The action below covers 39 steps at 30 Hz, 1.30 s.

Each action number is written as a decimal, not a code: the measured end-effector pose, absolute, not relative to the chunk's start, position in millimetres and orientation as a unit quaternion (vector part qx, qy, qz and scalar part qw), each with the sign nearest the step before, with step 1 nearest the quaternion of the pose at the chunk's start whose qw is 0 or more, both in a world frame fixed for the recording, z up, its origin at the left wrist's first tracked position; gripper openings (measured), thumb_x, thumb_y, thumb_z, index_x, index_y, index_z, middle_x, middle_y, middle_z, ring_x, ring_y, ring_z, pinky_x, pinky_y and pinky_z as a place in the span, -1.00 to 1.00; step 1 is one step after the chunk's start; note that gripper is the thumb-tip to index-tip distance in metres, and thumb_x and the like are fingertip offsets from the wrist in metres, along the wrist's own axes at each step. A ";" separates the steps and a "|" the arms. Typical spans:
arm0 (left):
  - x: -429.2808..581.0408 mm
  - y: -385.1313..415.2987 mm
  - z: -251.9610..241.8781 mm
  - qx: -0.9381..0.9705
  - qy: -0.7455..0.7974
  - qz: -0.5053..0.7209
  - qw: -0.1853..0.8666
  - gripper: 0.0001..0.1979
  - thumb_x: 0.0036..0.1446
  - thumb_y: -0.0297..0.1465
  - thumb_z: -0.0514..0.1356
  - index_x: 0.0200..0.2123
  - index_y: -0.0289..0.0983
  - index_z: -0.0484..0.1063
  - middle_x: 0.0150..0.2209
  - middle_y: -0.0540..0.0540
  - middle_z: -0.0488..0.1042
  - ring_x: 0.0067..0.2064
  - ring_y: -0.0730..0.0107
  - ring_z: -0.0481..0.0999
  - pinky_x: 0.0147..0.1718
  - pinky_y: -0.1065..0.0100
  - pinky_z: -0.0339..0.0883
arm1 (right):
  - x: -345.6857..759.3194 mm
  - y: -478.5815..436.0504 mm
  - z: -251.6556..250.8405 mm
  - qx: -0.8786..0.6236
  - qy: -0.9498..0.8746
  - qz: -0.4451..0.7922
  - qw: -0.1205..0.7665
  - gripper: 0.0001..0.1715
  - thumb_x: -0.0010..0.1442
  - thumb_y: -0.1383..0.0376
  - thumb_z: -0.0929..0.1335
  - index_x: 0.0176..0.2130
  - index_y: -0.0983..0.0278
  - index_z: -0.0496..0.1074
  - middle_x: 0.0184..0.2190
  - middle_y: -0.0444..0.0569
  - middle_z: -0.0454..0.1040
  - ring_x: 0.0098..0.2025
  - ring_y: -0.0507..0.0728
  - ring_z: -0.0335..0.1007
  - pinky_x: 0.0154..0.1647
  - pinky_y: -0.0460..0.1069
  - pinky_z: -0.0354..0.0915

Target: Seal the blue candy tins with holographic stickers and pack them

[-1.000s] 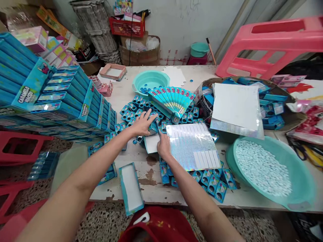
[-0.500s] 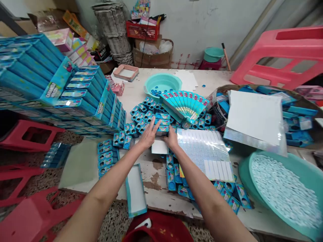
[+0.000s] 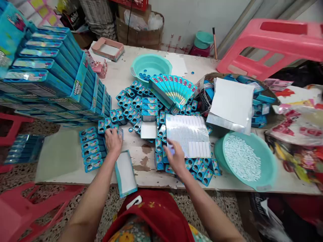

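Touching blue boxes (image 3: 108, 123): left hand (image 3: 113, 140); holed faces' long axis front-to-back.

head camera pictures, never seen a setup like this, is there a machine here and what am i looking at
There is no machine: these are a person's two bare hands. Every picture comes from one camera worn on that person's head, looking forward and down. On the table lie many small blue boxes, a silvery sheet, a basin of pale pieces and another basin with blue discs. The left hand touches some boxes; whether it grips one is hard to tell. The right hand is open by the sheet's near left corner, with nothing visibly held.
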<state>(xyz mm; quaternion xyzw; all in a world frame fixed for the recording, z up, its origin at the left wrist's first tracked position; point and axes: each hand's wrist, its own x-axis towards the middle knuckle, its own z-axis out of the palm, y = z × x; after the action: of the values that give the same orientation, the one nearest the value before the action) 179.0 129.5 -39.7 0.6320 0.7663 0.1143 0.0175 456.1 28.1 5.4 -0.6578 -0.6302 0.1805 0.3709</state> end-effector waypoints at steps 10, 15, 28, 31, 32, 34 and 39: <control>262.4 -5.0 -47.0 0.760 0.599 0.203 0.147 -0.95 0.08 -0.47 0.08 -0.35 -0.27 0.33 -0.19 -0.19 0.30 -0.09 0.18 0.34 -0.10 0.17 0.30 | 434.6 -74.3 -31.2 -0.739 -0.659 0.066 0.123 -0.71 0.12 0.22 0.38 -0.12 0.20 0.44 -0.22 0.02 0.41 -0.17 0.21 0.23 -0.18 0.08 0.12; 277.7 -20.1 -47.3 0.730 0.579 0.219 0.289 -0.65 0.16 -0.31 0.08 0.00 -0.28 0.21 -0.06 -0.21 0.35 0.00 0.19 0.36 -0.02 0.15 0.28 | 427.9 -70.1 -38.8 -0.727 -0.667 0.069 0.148 -0.71 0.13 0.18 0.37 -0.10 0.11 0.45 -0.15 0.04 0.38 -0.09 0.24 0.18 -0.05 0.17 0.07; 310.0 7.8 -15.2 0.692 0.674 0.003 0.258 -0.17 -0.05 -0.31 0.17 0.27 -0.35 -0.09 0.04 -0.40 0.26 0.08 -0.12 0.30 -0.06 0.03 0.25 | 455.3 -61.2 -16.2 -0.655 -0.658 0.091 0.359 -0.73 0.18 0.37 0.30 -0.13 0.12 0.45 -0.14 0.03 0.37 -0.04 0.22 0.24 -0.05 0.19 0.25; 276.0 13.0 4.8 0.664 0.674 0.021 0.322 -0.16 -0.15 -0.39 0.22 0.23 -0.36 -0.02 0.06 -0.36 0.28 0.08 -0.01 0.33 0.00 0.10 0.25 | 453.1 -23.9 -7.0 -0.636 -0.635 0.129 0.419 -0.70 0.21 0.36 0.27 -0.06 0.18 0.41 -0.18 0.05 0.37 -0.09 0.18 0.27 -0.07 0.13 0.30; 262.5 15.8 17.3 0.650 0.675 0.035 0.347 -0.15 -0.16 -0.40 0.22 0.23 -0.35 -0.02 0.07 -0.33 0.29 0.06 0.05 0.36 0.00 0.13 0.26 | 450.5 -8.9 -5.9 -0.632 -0.628 0.144 0.431 -0.69 0.22 0.36 0.25 -0.03 0.20 0.39 -0.18 0.05 0.37 -0.09 0.17 0.28 -0.07 0.11 0.30; 239.7 26.5 49.4 0.634 0.671 0.077 0.376 -0.16 -0.12 -0.35 0.23 0.23 -0.29 -0.05 0.08 -0.26 0.30 0.00 0.14 0.42 -0.01 0.17 0.30 | 443.4 21.1 -7.6 -0.631 -0.618 0.173 0.436 -0.65 0.24 0.33 0.23 0.02 0.24 0.36 -0.14 0.08 0.36 -0.06 0.17 0.28 -0.04 0.09 0.30; 241.9 96.4 109.0 0.745 0.594 0.173 0.249 -0.13 -0.08 -0.25 0.24 0.27 -0.21 -0.09 0.19 -0.21 0.15 0.17 0.08 0.24 0.11 0.13 0.18 | 420.9 68.8 -26.8 -0.679 -0.592 0.209 0.380 -0.55 0.23 0.27 0.23 0.09 0.30 0.29 -0.03 0.15 0.32 0.03 0.23 0.22 -0.01 0.12 0.27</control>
<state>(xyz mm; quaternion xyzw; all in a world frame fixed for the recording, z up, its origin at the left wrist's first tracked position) 241.9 96.4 109.0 0.7451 0.5942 0.1726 0.2489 420.9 68.8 -26.8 -0.6792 -0.5923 0.2092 0.3797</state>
